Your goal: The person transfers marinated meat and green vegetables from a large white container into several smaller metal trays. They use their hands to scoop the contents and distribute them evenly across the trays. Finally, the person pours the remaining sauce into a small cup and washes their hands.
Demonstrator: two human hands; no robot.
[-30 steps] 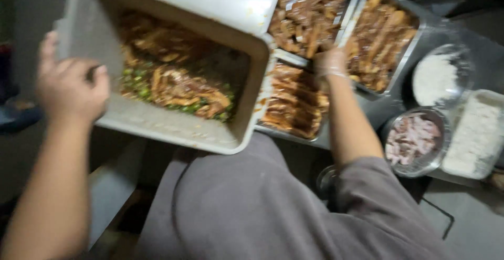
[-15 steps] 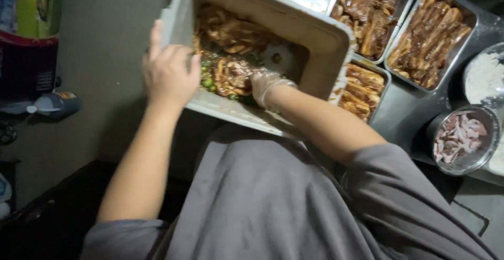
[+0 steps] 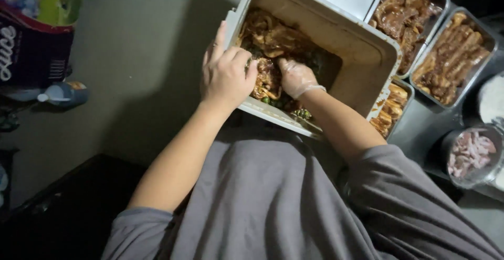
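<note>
The beige plastic tub (image 3: 362, 55) holds glossy brown marinated meat (image 3: 268, 37) with green bits; left hand (image 3: 227, 76) clamps its 9 o'clock rim, gloved right hand (image 3: 296, 79) grips meat.

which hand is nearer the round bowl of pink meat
Right. The gloved right hand is in the big tub, closer to the bowl of pink meat; the left hand grips the tub's far rim.

Left hand (image 3: 227, 76) bare, fingers curled gripping; right hand (image 3: 297, 77) gloved, reaching down.
</note>
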